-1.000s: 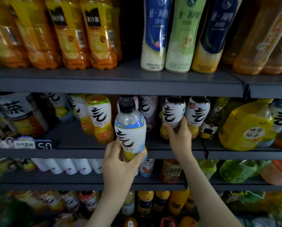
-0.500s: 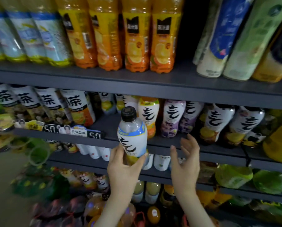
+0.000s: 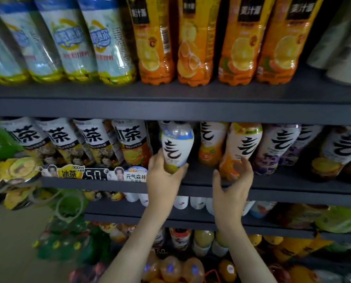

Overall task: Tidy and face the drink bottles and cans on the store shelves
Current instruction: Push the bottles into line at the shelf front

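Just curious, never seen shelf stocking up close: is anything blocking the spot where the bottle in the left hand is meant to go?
Nothing visible does. The left hand holds the bottle at a dark gap on the middle shelf, between the tea bottle and the orange bottle.

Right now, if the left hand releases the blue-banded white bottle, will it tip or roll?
Probably tippy: the bottle is tall, narrow, and the left hand grips it low. Its round body would likely roll once down.

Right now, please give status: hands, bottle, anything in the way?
Left hand grips white bottle by its base. Right hand open, by orange bottle. White bottle in gap beside tea bottles. Space behind it hidden.
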